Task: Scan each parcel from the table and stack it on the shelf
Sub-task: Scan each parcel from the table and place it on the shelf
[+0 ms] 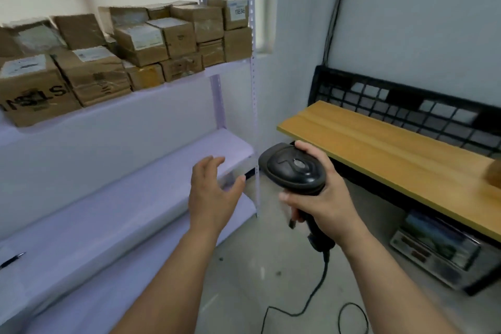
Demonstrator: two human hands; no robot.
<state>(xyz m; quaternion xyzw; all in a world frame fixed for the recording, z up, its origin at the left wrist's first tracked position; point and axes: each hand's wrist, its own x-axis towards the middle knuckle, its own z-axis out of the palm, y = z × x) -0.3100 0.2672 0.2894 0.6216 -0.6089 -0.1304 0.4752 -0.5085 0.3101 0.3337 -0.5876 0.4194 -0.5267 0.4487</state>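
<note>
My right hand (322, 198) grips a black corded barcode scanner (294, 168) by its handle, in front of the left end of the wooden table (379, 149). My left hand (214, 192) hovers open and empty, fingers spread, over the front edge of the pale purple middle shelf (135, 198). Several brown cardboard parcels (151, 43) are stacked on the upper shelf at the upper left, some with white labels. The corner of one more brown parcel (494, 173) shows on the table at the right edge of the view.
A black wire-mesh panel (406, 105) stands behind the table. A weighing scale (436, 249) sits on the floor under it. The scanner's cable (320, 290) loops over the floor. A black pen (12, 260) lies on the middle shelf at far left. Perforated shelf uprights (253, 89) rise at the centre.
</note>
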